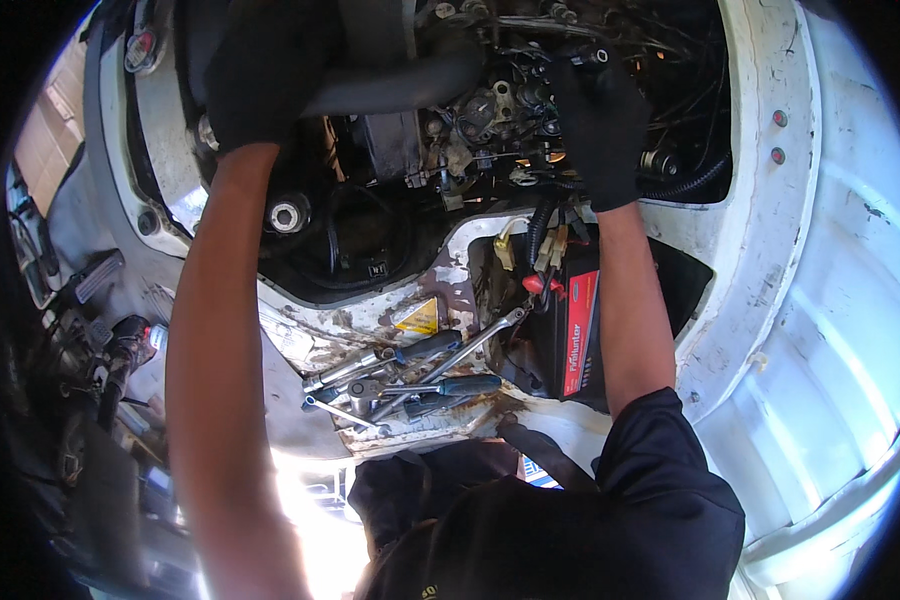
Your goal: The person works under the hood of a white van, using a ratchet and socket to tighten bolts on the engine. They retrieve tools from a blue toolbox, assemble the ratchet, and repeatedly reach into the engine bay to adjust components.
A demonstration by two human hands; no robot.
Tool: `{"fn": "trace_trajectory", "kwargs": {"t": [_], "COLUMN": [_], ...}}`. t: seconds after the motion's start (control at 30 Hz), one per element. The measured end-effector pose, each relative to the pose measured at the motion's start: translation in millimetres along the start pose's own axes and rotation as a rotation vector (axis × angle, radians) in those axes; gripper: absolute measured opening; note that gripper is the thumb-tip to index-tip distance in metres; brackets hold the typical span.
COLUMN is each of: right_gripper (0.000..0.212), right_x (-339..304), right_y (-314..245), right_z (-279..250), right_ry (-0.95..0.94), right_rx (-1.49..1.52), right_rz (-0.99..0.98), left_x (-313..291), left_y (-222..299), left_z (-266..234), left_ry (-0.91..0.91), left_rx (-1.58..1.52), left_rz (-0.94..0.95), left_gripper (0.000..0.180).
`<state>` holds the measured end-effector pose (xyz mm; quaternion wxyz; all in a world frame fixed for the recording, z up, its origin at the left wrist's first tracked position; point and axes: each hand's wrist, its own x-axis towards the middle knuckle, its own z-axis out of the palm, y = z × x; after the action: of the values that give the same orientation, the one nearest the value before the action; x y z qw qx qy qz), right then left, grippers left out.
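Observation:
My left hand (265, 80), in a black glove, is at the upper left of the engine bay, beside the left end of a thick black hose (400, 88). Its fingers merge with the dark parts, so I cannot make out whether they grip the hose. Over the right side of the engine (495, 110), my right hand (605, 130) is also black-gloved, its fingers curled. A small round metal end (598, 57) shows at those fingertips; what it belongs to is hidden. Cables and metal fittings lie just left of this hand.
Ratchets (425, 388) and several spanners lie piled on the worn white ledge nearer me. A battery (580, 330) with a red label sits in a recess below my right forearm, with a red terminal cover (542, 285) and loose connectors (553, 248) beside it. White body panels (820, 260) curve along the right.

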<state>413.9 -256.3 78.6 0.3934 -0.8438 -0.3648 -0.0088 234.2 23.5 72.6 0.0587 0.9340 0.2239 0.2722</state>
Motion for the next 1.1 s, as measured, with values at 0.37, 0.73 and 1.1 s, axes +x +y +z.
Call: {"fn": "trace_trajectory", "kwargs": {"t": [0.37,0.73,1.1], "right_gripper": [0.023,0.029,0.017], "right_x": [-2,-4,-10], "right_y": [1,6,5], "right_z": [-10,-3,3], "right_ry": [-0.014,0.02,0.056], "right_rx": [0.103,0.134,0.074], "right_rz": [0.131,0.074,0.124], "left_x": [1,-5,-8], "left_y": [-1,-13,-19], "left_z": [-4,4,7], "left_ry": [-0.197,-0.111,-0.088], "left_rx": [0.111,0.07,0.034], "left_rz": [-0.065,-0.033,0.001], "left_gripper": [0.032,0.028,0.024]}}
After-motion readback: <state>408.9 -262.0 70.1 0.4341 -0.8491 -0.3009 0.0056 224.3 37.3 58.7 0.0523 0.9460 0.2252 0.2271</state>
